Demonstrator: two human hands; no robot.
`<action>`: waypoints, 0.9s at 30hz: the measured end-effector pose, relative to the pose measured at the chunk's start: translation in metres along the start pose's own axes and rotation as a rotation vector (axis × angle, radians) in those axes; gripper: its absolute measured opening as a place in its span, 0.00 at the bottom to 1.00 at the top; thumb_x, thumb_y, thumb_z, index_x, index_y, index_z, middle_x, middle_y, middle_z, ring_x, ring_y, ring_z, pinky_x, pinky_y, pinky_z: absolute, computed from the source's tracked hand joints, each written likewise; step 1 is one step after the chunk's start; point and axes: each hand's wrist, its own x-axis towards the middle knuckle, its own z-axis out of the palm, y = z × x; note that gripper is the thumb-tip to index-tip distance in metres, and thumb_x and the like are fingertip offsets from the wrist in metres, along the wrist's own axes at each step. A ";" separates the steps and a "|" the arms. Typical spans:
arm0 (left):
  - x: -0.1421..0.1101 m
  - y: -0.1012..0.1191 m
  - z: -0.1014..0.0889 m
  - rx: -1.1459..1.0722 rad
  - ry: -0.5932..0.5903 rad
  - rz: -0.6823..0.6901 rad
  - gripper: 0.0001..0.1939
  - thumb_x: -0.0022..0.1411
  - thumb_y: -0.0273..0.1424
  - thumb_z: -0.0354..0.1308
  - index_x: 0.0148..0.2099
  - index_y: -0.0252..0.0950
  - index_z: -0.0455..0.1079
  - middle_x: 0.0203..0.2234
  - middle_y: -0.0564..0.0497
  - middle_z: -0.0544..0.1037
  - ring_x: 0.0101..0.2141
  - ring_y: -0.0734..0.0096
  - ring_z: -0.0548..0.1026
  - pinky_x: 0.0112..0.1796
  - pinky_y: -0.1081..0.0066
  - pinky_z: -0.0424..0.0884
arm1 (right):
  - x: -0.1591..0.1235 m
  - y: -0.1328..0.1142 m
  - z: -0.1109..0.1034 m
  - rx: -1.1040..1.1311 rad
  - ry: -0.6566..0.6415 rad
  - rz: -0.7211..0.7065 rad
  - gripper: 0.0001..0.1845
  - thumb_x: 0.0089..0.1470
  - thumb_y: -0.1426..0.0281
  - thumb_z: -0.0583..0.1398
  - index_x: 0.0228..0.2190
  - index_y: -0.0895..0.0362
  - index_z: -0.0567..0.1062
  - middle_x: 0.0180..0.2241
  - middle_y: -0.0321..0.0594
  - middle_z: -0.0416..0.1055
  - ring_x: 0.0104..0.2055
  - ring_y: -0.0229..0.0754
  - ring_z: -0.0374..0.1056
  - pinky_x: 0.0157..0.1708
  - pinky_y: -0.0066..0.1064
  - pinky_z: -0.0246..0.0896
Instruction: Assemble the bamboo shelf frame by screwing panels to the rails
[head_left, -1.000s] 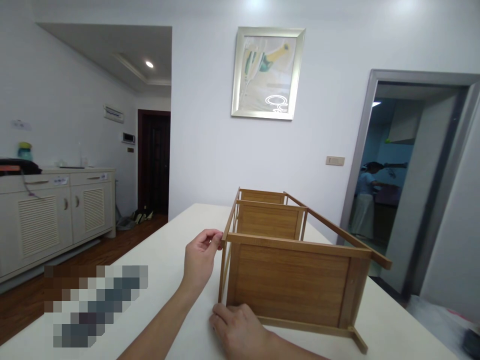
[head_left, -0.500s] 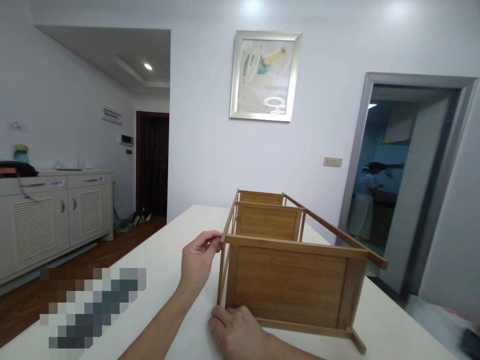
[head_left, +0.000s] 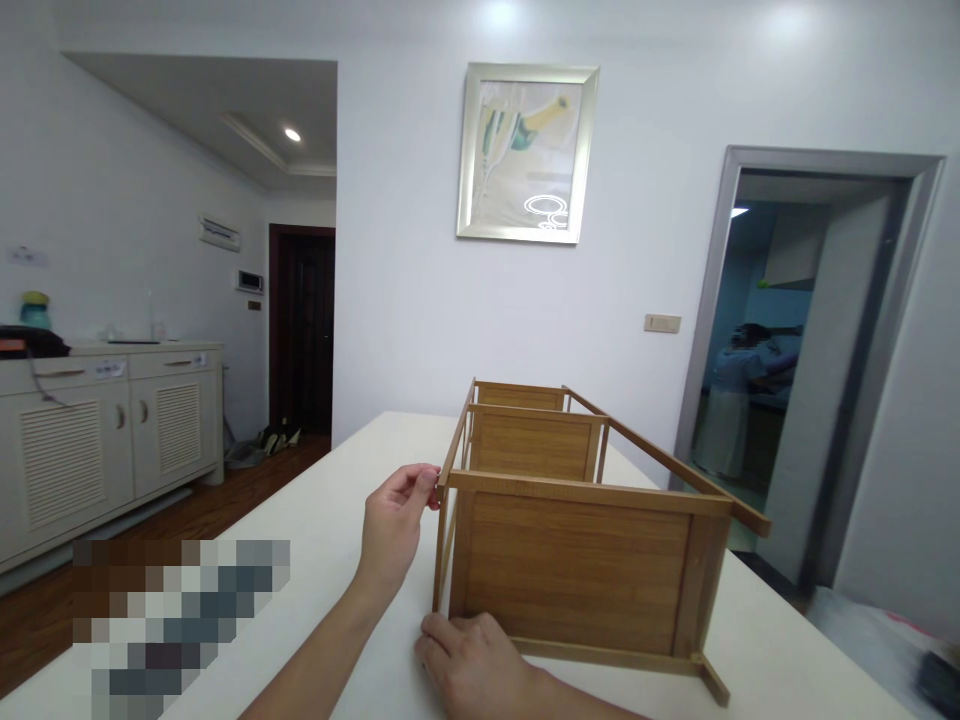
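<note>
A brown wooden shelf rack lies on its side on the white table, its several panels standing upright one behind another. My left hand is at the near upper left corner of the frame, thumb and fingertips pinched together against the outer face of the rail. Whatever small thing sits between those fingertips is too hidden to make out. Lower down, my right hand grips the bottom left corner of the same rack, its fingers curled around the frame end near the tabletop.
Behind the table is a wall with a framed picture. A white cabinet stands at the left. Through the doorway at right, a person is at a counter. A clear plastic bag lies at the lower right.
My left thumb and fingertips have shifted slightly at the corner. The rack and my right hand hold their place. In the doorway, the person's arms have moved.
</note>
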 end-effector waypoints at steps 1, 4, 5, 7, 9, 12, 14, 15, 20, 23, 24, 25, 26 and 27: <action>0.000 0.000 0.001 0.012 0.006 0.003 0.16 0.58 0.43 0.63 0.35 0.33 0.76 0.24 0.52 0.77 0.26 0.73 0.71 0.30 0.72 0.70 | 0.000 0.000 0.000 0.004 0.000 -0.001 0.09 0.53 0.71 0.61 0.37 0.59 0.68 0.37 0.38 0.72 0.28 0.39 0.68 0.20 0.32 0.54; 0.001 0.001 0.002 0.018 0.013 0.020 0.15 0.55 0.42 0.65 0.35 0.34 0.77 0.24 0.51 0.78 0.25 0.73 0.71 0.29 0.72 0.70 | 0.000 0.000 0.000 0.013 -0.010 -0.004 0.08 0.54 0.71 0.60 0.38 0.59 0.68 0.37 0.39 0.72 0.28 0.39 0.67 0.20 0.31 0.53; 0.001 0.001 0.001 0.019 0.015 0.027 0.15 0.55 0.42 0.65 0.35 0.34 0.77 0.25 0.51 0.79 0.25 0.73 0.71 0.29 0.73 0.70 | 0.000 0.000 0.000 0.013 -0.014 -0.003 0.08 0.55 0.71 0.60 0.38 0.59 0.69 0.37 0.39 0.72 0.27 0.39 0.67 0.20 0.32 0.53; 0.002 0.001 0.001 0.025 0.019 0.037 0.13 0.55 0.40 0.66 0.36 0.35 0.78 0.27 0.50 0.80 0.26 0.73 0.72 0.29 0.73 0.71 | 0.000 0.000 0.000 0.015 -0.020 0.002 0.06 0.55 0.71 0.59 0.37 0.58 0.69 0.37 0.39 0.72 0.27 0.39 0.66 0.21 0.32 0.53; 0.002 0.001 0.000 0.033 0.017 0.046 0.12 0.55 0.38 0.66 0.36 0.35 0.78 0.28 0.50 0.80 0.26 0.73 0.72 0.29 0.73 0.71 | 0.000 0.000 -0.001 0.020 -0.024 0.007 0.06 0.55 0.72 0.59 0.37 0.58 0.69 0.38 0.40 0.72 0.28 0.38 0.66 0.21 0.31 0.53; 0.001 0.001 -0.001 0.033 0.006 0.060 0.09 0.55 0.36 0.66 0.36 0.36 0.79 0.29 0.51 0.80 0.27 0.74 0.72 0.29 0.73 0.71 | 0.000 0.000 -0.001 0.021 -0.036 0.005 0.07 0.55 0.71 0.59 0.38 0.58 0.69 0.38 0.40 0.72 0.28 0.39 0.66 0.22 0.31 0.53; 0.001 0.001 -0.001 0.029 0.002 0.065 0.09 0.55 0.35 0.66 0.36 0.36 0.79 0.29 0.51 0.79 0.27 0.73 0.72 0.29 0.73 0.71 | 0.000 0.001 0.000 0.016 -0.035 0.004 0.08 0.54 0.71 0.59 0.38 0.58 0.69 0.38 0.39 0.72 0.28 0.39 0.67 0.21 0.32 0.53; 0.000 0.001 -0.001 0.024 0.001 0.064 0.09 0.54 0.35 0.66 0.36 0.36 0.78 0.29 0.51 0.79 0.27 0.73 0.72 0.29 0.73 0.71 | 0.000 0.001 0.000 0.014 -0.031 0.004 0.07 0.54 0.71 0.60 0.37 0.58 0.69 0.38 0.39 0.72 0.28 0.39 0.67 0.20 0.32 0.53; -0.002 0.000 0.000 -0.107 0.018 0.001 0.14 0.56 0.39 0.65 0.42 0.36 0.77 0.31 0.50 0.79 0.30 0.72 0.73 0.31 0.73 0.70 | 0.001 0.002 0.001 0.012 -0.022 0.005 0.07 0.54 0.71 0.60 0.37 0.58 0.69 0.37 0.38 0.72 0.27 0.38 0.67 0.20 0.31 0.52; -0.002 0.000 0.001 -0.131 0.019 -0.041 0.16 0.58 0.43 0.62 0.39 0.35 0.77 0.29 0.50 0.79 0.28 0.73 0.72 0.29 0.73 0.69 | 0.001 0.001 0.001 0.008 -0.033 0.003 0.07 0.54 0.71 0.60 0.37 0.58 0.69 0.37 0.38 0.72 0.27 0.39 0.66 0.20 0.31 0.52; -0.002 0.000 0.001 -0.114 0.017 -0.048 0.17 0.58 0.44 0.62 0.37 0.34 0.77 0.28 0.50 0.78 0.27 0.73 0.71 0.29 0.73 0.68 | 0.001 0.001 0.002 0.008 -0.032 0.002 0.07 0.54 0.71 0.60 0.37 0.58 0.69 0.38 0.38 0.72 0.27 0.39 0.66 0.20 0.31 0.52; -0.001 0.001 0.001 -0.092 0.014 -0.048 0.17 0.58 0.44 0.62 0.35 0.34 0.77 0.27 0.50 0.78 0.26 0.73 0.71 0.29 0.73 0.68 | 0.001 0.001 0.002 0.008 -0.028 0.001 0.07 0.54 0.71 0.60 0.37 0.58 0.69 0.38 0.38 0.72 0.27 0.39 0.66 0.20 0.31 0.52; -0.001 0.001 0.001 -0.067 0.011 -0.042 0.16 0.57 0.44 0.63 0.34 0.34 0.76 0.26 0.51 0.77 0.26 0.74 0.70 0.28 0.73 0.68 | 0.001 0.001 0.002 0.008 -0.021 0.001 0.07 0.54 0.72 0.60 0.37 0.58 0.69 0.38 0.39 0.72 0.28 0.39 0.66 0.21 0.31 0.53; -0.001 0.001 0.001 -0.043 0.010 -0.033 0.16 0.56 0.44 0.64 0.33 0.34 0.76 0.24 0.52 0.77 0.25 0.74 0.70 0.28 0.73 0.68 | 0.001 0.001 0.002 0.009 -0.015 0.001 0.07 0.55 0.72 0.59 0.38 0.58 0.69 0.38 0.39 0.72 0.28 0.39 0.66 0.21 0.30 0.53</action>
